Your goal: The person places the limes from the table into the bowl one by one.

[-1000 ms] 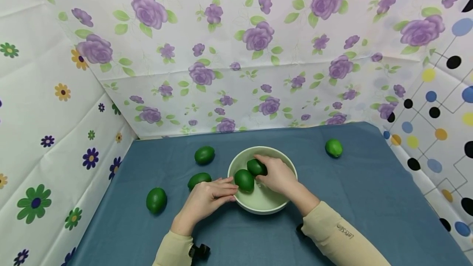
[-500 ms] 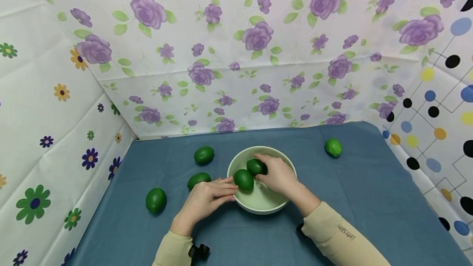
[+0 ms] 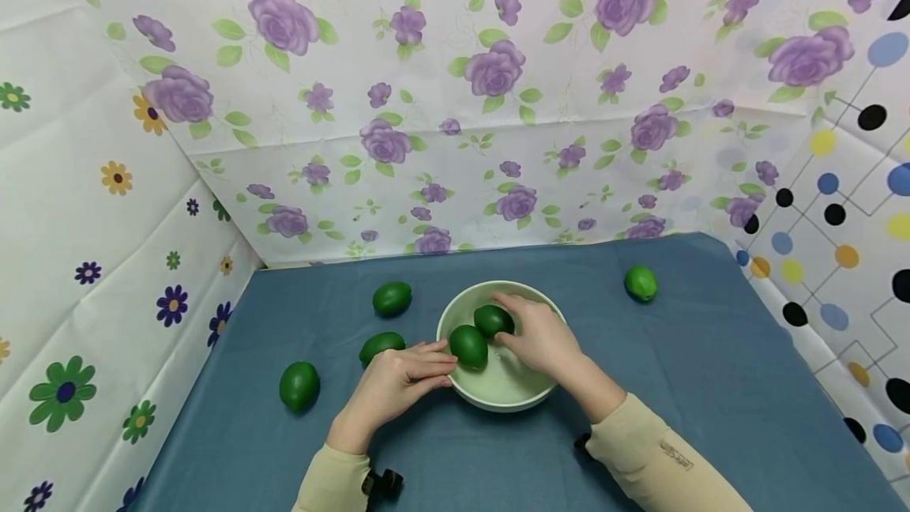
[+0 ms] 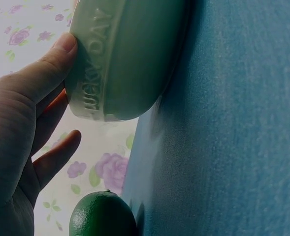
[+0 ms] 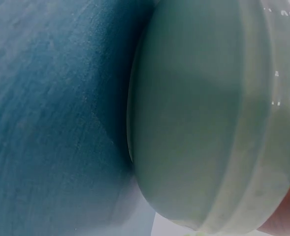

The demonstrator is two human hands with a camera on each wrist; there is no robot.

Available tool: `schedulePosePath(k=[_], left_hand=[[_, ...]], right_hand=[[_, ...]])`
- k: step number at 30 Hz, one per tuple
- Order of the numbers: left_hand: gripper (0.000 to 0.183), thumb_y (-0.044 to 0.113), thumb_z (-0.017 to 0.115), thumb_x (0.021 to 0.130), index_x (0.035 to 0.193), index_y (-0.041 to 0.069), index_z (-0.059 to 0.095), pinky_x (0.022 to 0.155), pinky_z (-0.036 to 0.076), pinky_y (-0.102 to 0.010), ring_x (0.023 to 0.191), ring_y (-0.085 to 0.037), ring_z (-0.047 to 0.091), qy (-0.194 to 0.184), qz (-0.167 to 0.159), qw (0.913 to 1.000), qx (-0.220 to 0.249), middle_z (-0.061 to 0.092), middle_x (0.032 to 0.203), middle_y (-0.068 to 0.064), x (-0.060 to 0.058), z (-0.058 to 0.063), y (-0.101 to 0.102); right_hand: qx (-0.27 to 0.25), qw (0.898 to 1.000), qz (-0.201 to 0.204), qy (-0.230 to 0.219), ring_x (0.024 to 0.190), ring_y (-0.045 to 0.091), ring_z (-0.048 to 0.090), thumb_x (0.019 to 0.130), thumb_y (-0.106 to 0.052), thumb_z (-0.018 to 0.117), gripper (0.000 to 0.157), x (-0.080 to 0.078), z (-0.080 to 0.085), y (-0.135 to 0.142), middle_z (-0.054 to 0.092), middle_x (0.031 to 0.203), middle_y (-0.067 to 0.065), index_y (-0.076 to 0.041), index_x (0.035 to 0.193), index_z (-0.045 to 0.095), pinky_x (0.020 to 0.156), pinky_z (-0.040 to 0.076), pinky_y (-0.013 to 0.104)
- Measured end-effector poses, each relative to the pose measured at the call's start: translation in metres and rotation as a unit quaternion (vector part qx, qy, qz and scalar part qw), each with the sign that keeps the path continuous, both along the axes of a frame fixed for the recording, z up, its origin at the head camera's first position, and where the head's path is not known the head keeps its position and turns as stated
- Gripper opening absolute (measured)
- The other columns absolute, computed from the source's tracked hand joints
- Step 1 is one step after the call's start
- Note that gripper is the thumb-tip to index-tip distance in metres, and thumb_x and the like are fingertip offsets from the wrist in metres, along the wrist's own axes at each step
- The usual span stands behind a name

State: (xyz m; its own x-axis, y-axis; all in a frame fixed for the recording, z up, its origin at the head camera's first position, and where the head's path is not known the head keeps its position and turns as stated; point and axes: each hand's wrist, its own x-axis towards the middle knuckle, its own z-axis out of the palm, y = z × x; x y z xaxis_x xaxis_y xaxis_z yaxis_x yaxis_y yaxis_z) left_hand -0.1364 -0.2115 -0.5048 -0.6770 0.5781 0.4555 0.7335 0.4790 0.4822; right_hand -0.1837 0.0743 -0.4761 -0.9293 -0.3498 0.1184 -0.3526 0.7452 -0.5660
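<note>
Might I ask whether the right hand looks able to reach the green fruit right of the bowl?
Probably yes; once the right hand lifts over the bowl's rim, nothing appears to block its way to the green fruit.

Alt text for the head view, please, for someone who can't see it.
A person's right grip is in a pale green bowl, at the farther of two green fruits; the left grip touches the bowl's left rim. Three more fruits lie to the left and another fruit to the right on a blue cloth.
</note>
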Motion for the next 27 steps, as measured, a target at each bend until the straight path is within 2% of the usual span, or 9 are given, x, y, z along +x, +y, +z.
schedulePosePath(k=[3,8,15,17,21,27], left_hand=[[0.031,0.025,0.085,0.093,0.122,0.015,0.084,0.111,0.054,-0.041,0.129,-0.019,0.068,0.000,-0.003,1.0000,0.002,0.078,0.123,0.007,0.000,0.000,0.000],[0.031,0.024,0.086,0.092,0.122,0.015,0.084,0.112,0.052,-0.036,0.129,-0.019,0.068,-0.002,-0.002,1.0000,0.006,0.078,0.123,0.008,0.000,0.000,0.000],[0.031,0.025,0.086,0.092,0.122,0.016,0.084,0.111,0.052,-0.034,0.129,-0.018,0.068,-0.001,0.001,1.0000,0.002,0.078,0.123,0.009,0.000,-0.001,0.000],[0.031,0.026,0.086,0.092,0.122,0.016,0.085,0.111,0.053,-0.034,0.130,-0.016,0.067,-0.001,0.003,1.0000,0.000,0.077,0.123,0.010,0.000,0.000,0.000],[0.031,0.027,0.086,0.092,0.122,0.018,0.085,0.111,0.053,-0.033,0.131,-0.013,0.066,-0.005,0.007,1.0000,-0.001,0.077,0.123,0.011,0.001,0.001,0.000],[0.031,0.027,0.087,0.091,0.121,0.019,0.085,0.110,0.053,-0.032,0.132,-0.011,0.064,-0.002,0.010,0.9999,-0.005,0.077,0.121,0.013,0.001,0.001,0.000]], right_hand=[[0.002,1.000,-0.004,0.005,0.133,0.034,0.063,0.095,-0.022,0.086,0.068,0.002,0.001,0.002,0.063,0.150,0.011,-0.018,0.157,0.058,0.106,0.055,0.055],[-0.013,1.000,-0.013,0.020,0.131,0.037,0.064,0.096,-0.023,0.085,0.065,0.006,0.005,0.008,0.063,0.149,0.012,-0.015,0.155,0.060,0.102,0.057,0.058],[-0.048,0.998,-0.020,0.033,0.103,0.035,0.074,0.097,-0.024,0.084,0.060,0.012,0.008,0.018,0.065,0.148,0.010,-0.015,0.153,0.063,0.077,0.060,0.048],[-0.061,0.997,-0.024,0.032,0.102,0.036,0.075,0.098,-0.024,0.083,0.059,0.013,0.009,0.020,0.065,0.149,0.010,-0.015,0.153,0.063,0.077,0.061,0.049],[-0.077,0.996,-0.030,0.032,0.113,0.040,0.072,0.099,-0.025,0.082,0.058,0.015,0.011,0.025,0.063,0.151,0.010,-0.015,0.153,0.063,0.085,0.064,0.053],[-0.113,0.993,-0.019,0.031,0.125,0.037,0.069,0.101,-0.023,0.079,0.054,0.015,0.009,0.031,0.063,0.151,0.008,-0.016,0.153,0.063,0.094,0.063,0.053]])
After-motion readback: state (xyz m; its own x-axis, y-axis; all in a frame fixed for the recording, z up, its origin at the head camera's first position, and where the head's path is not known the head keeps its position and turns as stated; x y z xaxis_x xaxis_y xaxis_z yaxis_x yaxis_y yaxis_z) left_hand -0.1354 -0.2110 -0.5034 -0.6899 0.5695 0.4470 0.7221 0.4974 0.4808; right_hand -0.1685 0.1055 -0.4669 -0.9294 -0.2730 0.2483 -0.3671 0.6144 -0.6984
